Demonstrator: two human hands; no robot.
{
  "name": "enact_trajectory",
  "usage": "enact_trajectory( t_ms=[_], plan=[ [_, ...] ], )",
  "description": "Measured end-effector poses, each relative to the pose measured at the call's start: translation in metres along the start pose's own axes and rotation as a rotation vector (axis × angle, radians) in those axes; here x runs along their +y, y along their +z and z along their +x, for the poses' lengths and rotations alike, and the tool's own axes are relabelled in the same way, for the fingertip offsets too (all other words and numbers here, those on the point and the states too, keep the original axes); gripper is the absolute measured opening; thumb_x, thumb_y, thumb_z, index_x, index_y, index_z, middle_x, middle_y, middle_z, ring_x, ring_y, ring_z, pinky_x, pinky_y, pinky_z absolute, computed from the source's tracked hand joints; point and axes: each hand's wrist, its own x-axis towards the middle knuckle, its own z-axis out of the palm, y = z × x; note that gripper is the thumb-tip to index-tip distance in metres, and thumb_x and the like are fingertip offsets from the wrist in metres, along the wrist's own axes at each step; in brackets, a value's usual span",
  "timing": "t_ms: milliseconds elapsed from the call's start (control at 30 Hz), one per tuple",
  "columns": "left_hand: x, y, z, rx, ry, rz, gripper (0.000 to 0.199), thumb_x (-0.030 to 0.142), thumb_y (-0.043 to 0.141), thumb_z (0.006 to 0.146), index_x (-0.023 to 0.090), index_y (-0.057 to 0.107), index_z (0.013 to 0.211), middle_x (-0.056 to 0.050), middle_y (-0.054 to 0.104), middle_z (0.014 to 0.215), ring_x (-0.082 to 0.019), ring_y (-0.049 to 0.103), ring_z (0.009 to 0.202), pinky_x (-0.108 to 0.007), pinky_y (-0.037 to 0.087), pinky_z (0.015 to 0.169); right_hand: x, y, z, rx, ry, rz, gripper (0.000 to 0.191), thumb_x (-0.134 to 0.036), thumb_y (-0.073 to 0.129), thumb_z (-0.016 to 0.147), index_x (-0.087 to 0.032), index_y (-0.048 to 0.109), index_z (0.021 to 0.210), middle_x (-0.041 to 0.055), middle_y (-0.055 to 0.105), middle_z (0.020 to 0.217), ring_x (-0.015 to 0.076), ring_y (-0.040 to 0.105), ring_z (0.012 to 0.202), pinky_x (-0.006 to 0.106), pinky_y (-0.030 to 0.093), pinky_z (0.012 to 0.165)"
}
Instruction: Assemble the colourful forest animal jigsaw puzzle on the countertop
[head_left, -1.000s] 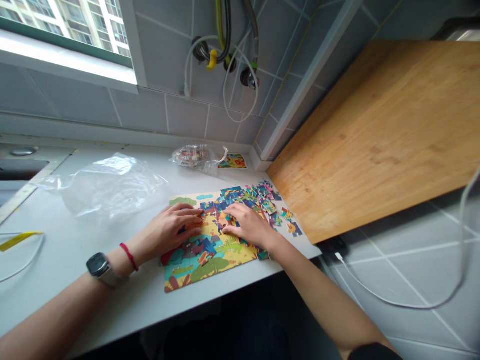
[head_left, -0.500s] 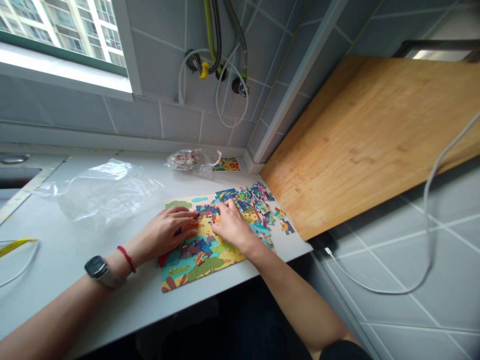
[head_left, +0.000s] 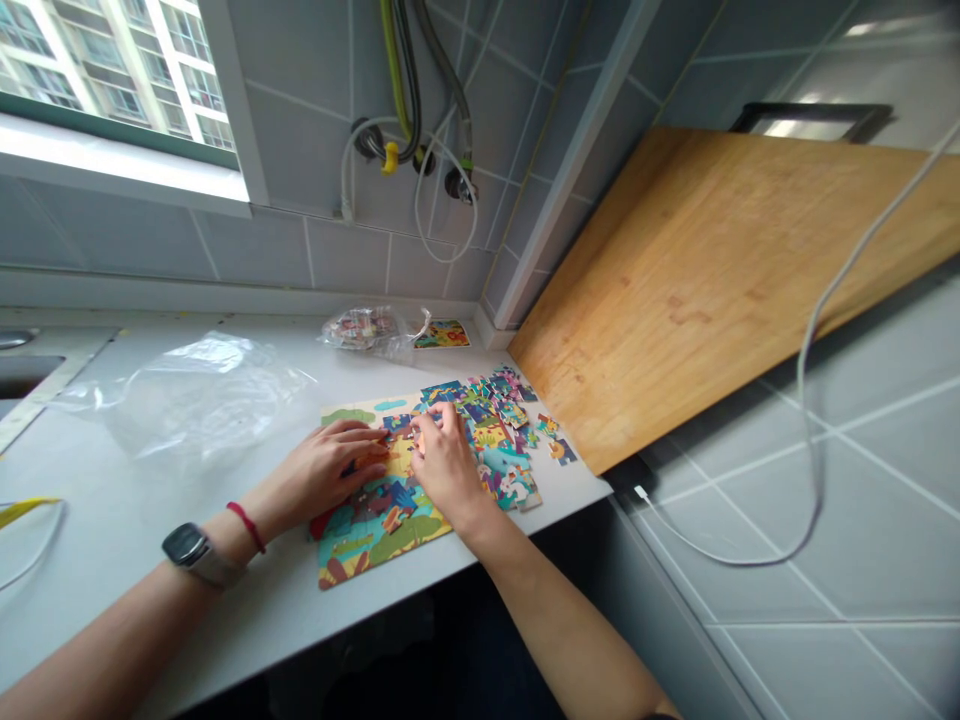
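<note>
Jigsaw puzzle [head_left: 375, 530] lies flat on the worktop [head_left: 300, 600]; left hand [head_left: 319, 470] has fingers together, pressed flat to steady it, right hand [head_left: 448, 465] has fingers bunched on it, any held piece hidden.

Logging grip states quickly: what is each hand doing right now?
Left hand: open, flat on the colourful cardboard jigsaw puzzle, holding nothing visible.
Right hand: fingers bunched down on the puzzle; whether it holds a piece cannot be told.

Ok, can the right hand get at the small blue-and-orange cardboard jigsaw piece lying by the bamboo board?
Probably yes: the right hand is near that blue-and-orange piece, and only flat multicoloured loose pieces lie between, so nothing tall blocks it.
</note>
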Motion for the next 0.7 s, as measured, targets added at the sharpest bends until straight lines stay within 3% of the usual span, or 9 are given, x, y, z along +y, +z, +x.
enact_trajectory(
  t_ms=[100,233,333,467,700],
  plan=[
    [0.000,-0.001,0.001,0.005,0.000,-0.001,0.040,0.057,0.054,0.103,0.030,0.083,0.111,-0.007,0.076,0.131,-0.031,0.068,0.120,-0.048,0.058,0.103,0.003,0.001,0.000,-0.006,-0.011,0.123,0.036,-0.001,0.062,0.084,-0.022,0.070,0.113,0.0106,0.055,0.127,0.0221,0.061,0.119,0.034,0.052,0.108],
    [0.001,-0.002,0.002,-0.008,0.012,0.014,0.041,0.057,0.052,0.104,0.030,0.082,0.112,-0.008,0.076,0.130,-0.031,0.067,0.121,-0.048,0.057,0.103,0.007,-0.003,-0.005,-0.086,0.053,0.302,0.026,-0.006,0.065,0.086,-0.021,0.072,0.105,0.0054,0.063,0.110,0.0158,0.069,0.090,0.028,0.059,0.087],
    [0.000,-0.002,0.001,-0.015,0.011,0.020,0.042,0.057,0.052,0.104,0.030,0.083,0.111,-0.007,0.076,0.130,-0.031,0.067,0.122,-0.048,0.057,0.103,0.011,-0.012,-0.014,-0.165,0.017,0.370,0.020,-0.008,0.070,0.086,-0.020,0.074,0.102,0.0043,0.066,0.107,0.0123,0.068,0.077,0.026,0.059,0.078],
    [-0.001,-0.001,0.000,-0.014,0.004,0.010,0.040,0.056,0.054,0.104,0.030,0.082,0.112,-0.007,0.075,0.131,-0.031,0.066,0.123,-0.048,0.057,0.104,0.020,-0.031,-0.032,-0.217,-0.097,0.364,0.018,-0.010,0.075,0.086,-0.021,0.076,0.100,0.0035,0.072,0.101,0.0138,0.069,0.078,0.027,0.058,0.080],
    [0.000,-0.001,0.000,0.009,-0.013,-0.023,0.039,0.057,0.057,0.102,0.030,0.082,0.115,-0.008,0.075,0.133,-0.031,0.066,0.123,-0.049,0.057,0.105,0.049,-0.067,-0.066,-0.165,-0.104,0.436,0.004,-0.022,0.072,0.091,-0.023,0.077,0.091,0.0041,0.079,0.097,0.0205,0.075,0.093,0.034,0.058,0.090]
  ],
)
